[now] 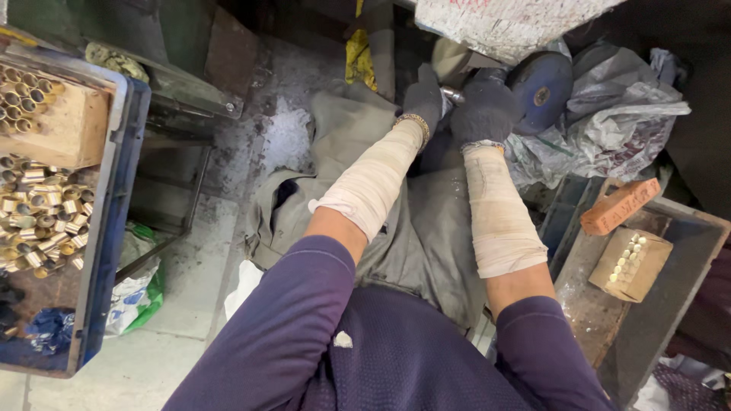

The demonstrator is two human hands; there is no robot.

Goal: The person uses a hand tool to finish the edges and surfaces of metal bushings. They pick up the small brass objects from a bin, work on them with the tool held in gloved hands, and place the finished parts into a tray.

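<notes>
Grimy concrete floor (pixel 183 251) spreads below a cramped workshop corner, with a grey-green cloth (pixel 426 228) draped over the person's lap. Both forearms are wrapped in pale bandage and both hands wear dark knitted gloves. The left hand (pixel 423 100) and the right hand (pixel 485 110) are closed together around a small metal piece (pixel 452 94), each pinching one end of it; only a short shiny stretch shows between the gloves. Just to the right of that grip, close to the right glove, stands a dark blue grinding wheel (pixel 542 90); whether the piece touches it cannot be told. Beyond the wheel lies crumpled grey plastic sheeting (pixel 624 122).

Below and right of the grip sits a metal tray (pixel 678 281) holding a red brick (pixel 620 205) and a small cardboard box (pixel 632 264) with pale cylinder ends showing in rows. Far left of the grip, well apart, a blue crate (pixel 114 205) holds a heap of short brass rings (pixel 42 221) and a cardboard tray (pixel 57 122) with more rings stood on end.
</notes>
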